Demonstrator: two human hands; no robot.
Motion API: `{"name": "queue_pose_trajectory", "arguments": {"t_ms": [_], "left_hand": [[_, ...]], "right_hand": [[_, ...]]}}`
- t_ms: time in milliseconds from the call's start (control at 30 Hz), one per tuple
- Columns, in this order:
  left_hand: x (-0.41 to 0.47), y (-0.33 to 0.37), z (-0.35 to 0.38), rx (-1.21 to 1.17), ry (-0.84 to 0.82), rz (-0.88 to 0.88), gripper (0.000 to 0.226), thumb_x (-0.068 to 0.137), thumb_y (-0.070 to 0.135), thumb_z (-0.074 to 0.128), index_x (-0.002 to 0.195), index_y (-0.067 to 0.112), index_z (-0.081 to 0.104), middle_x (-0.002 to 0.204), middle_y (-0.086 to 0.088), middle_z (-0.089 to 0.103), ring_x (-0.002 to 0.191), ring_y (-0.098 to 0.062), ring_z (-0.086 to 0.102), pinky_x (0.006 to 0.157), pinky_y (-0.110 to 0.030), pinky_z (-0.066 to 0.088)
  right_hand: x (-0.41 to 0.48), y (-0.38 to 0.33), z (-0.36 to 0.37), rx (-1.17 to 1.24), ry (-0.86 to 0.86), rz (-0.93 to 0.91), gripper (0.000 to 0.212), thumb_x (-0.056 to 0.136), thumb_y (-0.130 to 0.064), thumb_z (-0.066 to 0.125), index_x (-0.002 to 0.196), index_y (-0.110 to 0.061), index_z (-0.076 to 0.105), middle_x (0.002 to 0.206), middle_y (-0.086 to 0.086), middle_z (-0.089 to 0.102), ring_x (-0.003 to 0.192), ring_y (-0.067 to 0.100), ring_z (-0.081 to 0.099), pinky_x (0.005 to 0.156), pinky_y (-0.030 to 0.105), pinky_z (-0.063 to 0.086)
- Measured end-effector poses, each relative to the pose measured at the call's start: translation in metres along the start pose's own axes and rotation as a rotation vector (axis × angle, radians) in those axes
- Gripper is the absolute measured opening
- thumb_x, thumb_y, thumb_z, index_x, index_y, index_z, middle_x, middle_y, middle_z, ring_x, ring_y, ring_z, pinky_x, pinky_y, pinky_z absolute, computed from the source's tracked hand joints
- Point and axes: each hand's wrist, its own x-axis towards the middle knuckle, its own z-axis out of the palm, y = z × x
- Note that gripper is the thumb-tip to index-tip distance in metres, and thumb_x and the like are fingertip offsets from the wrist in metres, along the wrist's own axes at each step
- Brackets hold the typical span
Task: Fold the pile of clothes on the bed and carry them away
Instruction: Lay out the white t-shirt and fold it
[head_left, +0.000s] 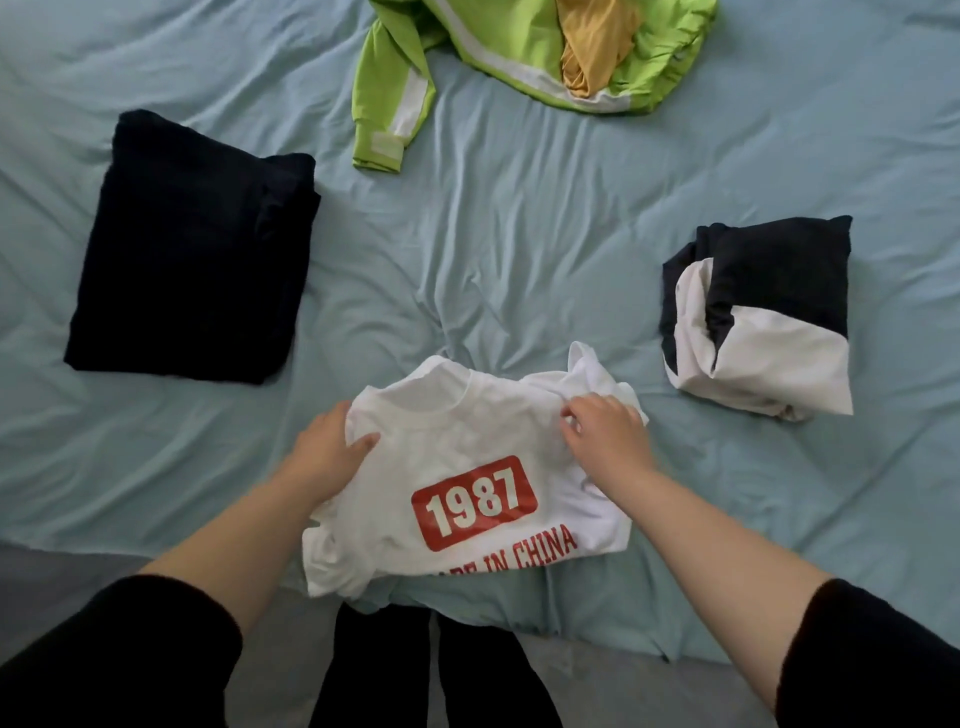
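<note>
Here I am at the near edge of the bed, and the white cotton T-shirt with the red "1987" print (467, 436) lies low in the centre of the frame, collar pointing away from me. My left hand (330, 447) grips its left shoulder edge, thumb on top and fingers tucked beneath. My right hand (608, 436) is curled tight, pinching bunched cloth at the right shoulder. I read this as holding both shoulders so the sides can come in evenly; the sleeves look already tucked, and the hem hangs crumpled toward me.

Finished work sits out to either side, I'd say to keep my middle patch free. The folded black square of fabric (192, 249) is at upper left, well apart from the shirt. The folded black-and-white bundle (763, 317) is at right, a bit loose at its near corner.

At the top edge, the lime-green jacket with white stripes (519, 57) sprawls unfolded, a mustard-yellow garment (592, 47) nested inside it. That's the pile awaiting me.

Under it all, the pale blue-green bed sheet (467, 234) is creased, soft footing for a fold. Grey floor (52, 566) shows at lower left.
</note>
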Motion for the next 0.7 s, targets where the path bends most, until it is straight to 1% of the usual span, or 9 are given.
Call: {"name": "queue_pose_trajectory", "arguments": {"t_ms": [100, 200, 300, 400, 433, 500, 567, 600, 700], "left_hand": [[0.021, 0.006, 0.007, -0.098, -0.011, -0.083, 0.045, 0.096, 0.021, 0.052, 0.138, 0.010, 0.045, 0.137, -0.013, 0.053, 0.124, -0.032, 0.049, 0.099, -0.037, 0.039], [0.031, 0.003, 0.015, -0.138, 0.045, -0.141, 0.048, 0.090, 0.018, 0.060, 0.135, 0.012, 0.046, 0.129, -0.011, 0.056, 0.113, -0.031, 0.055, 0.092, -0.038, 0.045], [0.027, -0.001, 0.016, -0.283, 0.039, -0.188, 0.054, 0.083, 0.017, 0.071, 0.132, 0.014, 0.049, 0.114, -0.007, 0.061, 0.094, -0.023, 0.056, 0.079, -0.032, 0.044], [0.021, -0.001, 0.007, -0.290, 0.036, -0.175, 0.030, 0.080, 0.021, 0.075, 0.106, 0.011, 0.065, 0.091, -0.004, 0.065, 0.081, -0.023, 0.060, 0.069, -0.033, 0.047], [0.018, 0.000, 0.000, -0.278, 0.047, -0.157, 0.021, 0.080, 0.024, 0.075, 0.094, 0.010, 0.067, 0.082, -0.003, 0.064, 0.076, -0.024, 0.060, 0.064, -0.034, 0.046], [0.013, 0.003, -0.014, -0.294, 0.063, -0.115, 0.021, 0.079, 0.028, 0.076, 0.078, 0.011, 0.065, 0.070, -0.002, 0.059, 0.067, -0.023, 0.054, 0.058, -0.033, 0.040], [0.008, 0.006, -0.029, -0.328, 0.052, -0.071, 0.025, 0.078, 0.032, 0.077, 0.079, 0.010, 0.065, 0.072, -0.002, 0.059, 0.068, -0.021, 0.053, 0.060, -0.033, 0.039], [0.007, 0.008, -0.037, -0.358, 0.039, -0.054, 0.025, 0.077, 0.032, 0.078, 0.082, 0.010, 0.066, 0.076, -0.003, 0.062, 0.071, -0.021, 0.055, 0.063, -0.034, 0.043], [0.004, 0.017, -0.056, -0.438, 0.021, -0.009, 0.021, 0.078, 0.028, 0.079, 0.088, 0.014, 0.067, 0.085, -0.005, 0.068, 0.078, -0.020, 0.062, 0.072, -0.034, 0.051]], "right_hand": [[0.036, -0.021, 0.003, 0.082, 0.065, -0.054, 0.024, 0.095, -0.022, 0.044, 0.107, -0.021, 0.064, 0.109, -0.002, 0.066, 0.107, 0.022, 0.055, 0.090, 0.033, 0.033], [0.059, -0.033, 0.012, 0.086, -0.166, -0.117, 0.038, 0.094, -0.026, 0.045, 0.132, -0.027, 0.051, 0.122, -0.001, 0.064, 0.115, 0.023, 0.053, 0.100, 0.036, 0.030], [0.063, -0.043, 0.014, -0.019, -0.399, -0.216, 0.060, 0.086, -0.023, 0.051, 0.142, -0.039, 0.036, 0.125, -0.005, 0.062, 0.118, 0.022, 0.053, 0.101, 0.042, 0.026], [0.060, -0.046, 0.008, 0.066, -0.582, -0.157, 0.060, 0.080, -0.016, 0.058, 0.133, -0.042, 0.047, 0.123, -0.010, 0.062, 0.115, 0.018, 0.055, 0.099, 0.044, 0.030], [0.060, -0.044, 0.005, 0.121, -0.616, -0.121, 0.050, 0.079, -0.018, 0.060, 0.124, -0.039, 0.055, 0.117, -0.010, 0.064, 0.108, 0.017, 0.057, 0.095, 0.040, 0.036], [0.062, -0.038, -0.002, 0.288, -0.678, -0.054, 0.020, 0.077, -0.025, 0.064, 0.095, -0.034, 0.065, 0.094, -0.009, 0.065, 0.089, 0.015, 0.060, 0.077, 0.028, 0.045], [0.064, -0.034, -0.010, 0.442, -0.738, -0.012, 0.012, 0.071, -0.035, 0.071, 0.081, -0.031, 0.065, 0.085, -0.008, 0.063, 0.082, 0.012, 0.060, 0.067, 0.023, 0.045], [0.065, -0.034, -0.014, 0.490, -0.742, -0.007, 0.017, 0.067, -0.041, 0.073, 0.079, -0.032, 0.065, 0.090, -0.010, 0.064, 0.087, 0.011, 0.060, 0.070, 0.024, 0.046], [0.071, -0.037, -0.026, 0.569, -0.587, -0.051, 0.026, 0.057, -0.054, 0.069, 0.073, -0.035, 0.061, 0.123, -0.019, 0.060, 0.116, 0.010, 0.052, 0.101, 0.035, 0.040]]}}
